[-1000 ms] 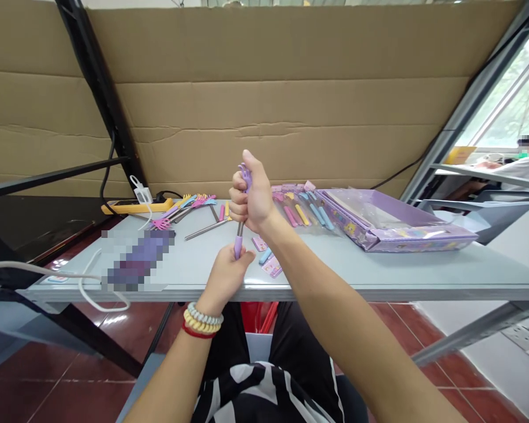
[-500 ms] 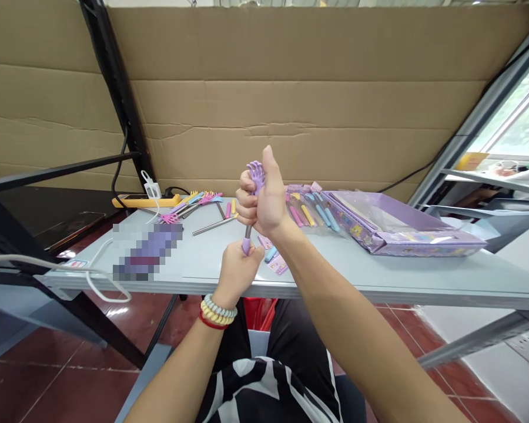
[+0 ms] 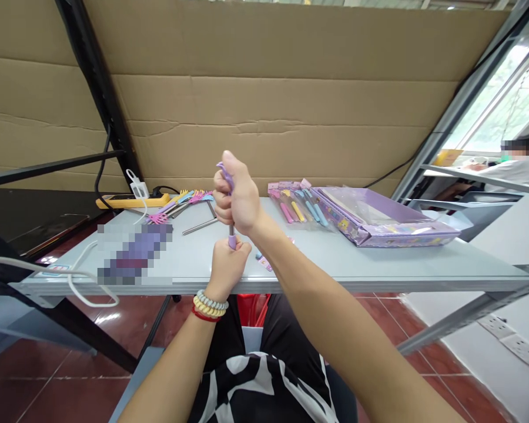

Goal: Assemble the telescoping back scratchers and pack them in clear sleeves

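Note:
A purple back scratcher (image 3: 232,240) stands upright above the table, with a small hand-shaped head and a metal rod. My right hand (image 3: 242,200) is closed around its head and upper rod, thumb pointing up. Below, my left hand (image 3: 229,264) is wrapped round the purple handle. Left of my hands lie several colourful back scratchers (image 3: 183,202) in a heap and a bare metal rod (image 3: 200,226). Partly hidden behind my right forearm is a small printed card (image 3: 265,262).
Bagged back scratchers (image 3: 302,205) lie beside an open purple box (image 3: 397,235) on the right. At the left are a yellow power strip (image 3: 127,201), a white charger cable (image 3: 139,187) and a blurred purple item (image 3: 136,252). Cardboard (image 3: 264,100) walls the back; a person (image 3: 511,167) sits far right.
The scratcher's head has turned, from showing its spread fingers to edge-on. Both hands keep their hold, and the whole view has shifted slightly.

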{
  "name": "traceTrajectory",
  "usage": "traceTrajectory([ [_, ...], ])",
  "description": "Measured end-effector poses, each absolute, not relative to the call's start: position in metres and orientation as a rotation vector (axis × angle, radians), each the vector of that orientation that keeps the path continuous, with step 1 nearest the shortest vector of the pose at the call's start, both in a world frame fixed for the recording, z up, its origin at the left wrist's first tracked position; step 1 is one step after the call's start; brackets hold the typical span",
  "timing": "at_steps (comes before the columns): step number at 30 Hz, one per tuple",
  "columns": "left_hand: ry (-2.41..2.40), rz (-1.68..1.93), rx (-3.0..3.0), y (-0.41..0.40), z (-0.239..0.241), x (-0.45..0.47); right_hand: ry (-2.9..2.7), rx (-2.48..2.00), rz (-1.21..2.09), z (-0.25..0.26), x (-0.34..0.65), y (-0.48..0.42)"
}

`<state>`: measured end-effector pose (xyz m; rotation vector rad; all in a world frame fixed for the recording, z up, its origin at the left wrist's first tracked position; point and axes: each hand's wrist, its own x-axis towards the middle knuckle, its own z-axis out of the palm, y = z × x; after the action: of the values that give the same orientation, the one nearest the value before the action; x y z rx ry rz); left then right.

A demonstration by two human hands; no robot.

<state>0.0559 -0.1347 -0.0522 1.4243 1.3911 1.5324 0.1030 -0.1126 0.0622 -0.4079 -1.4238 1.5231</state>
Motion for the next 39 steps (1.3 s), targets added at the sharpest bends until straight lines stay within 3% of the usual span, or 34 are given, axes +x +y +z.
traceTrajectory([
  [39, 1.187, 1.58, 1.414, -0.125, -0.064, 0.05, -1.292, -0.382, 1.587, 0.034, 0.103, -0.114],
])
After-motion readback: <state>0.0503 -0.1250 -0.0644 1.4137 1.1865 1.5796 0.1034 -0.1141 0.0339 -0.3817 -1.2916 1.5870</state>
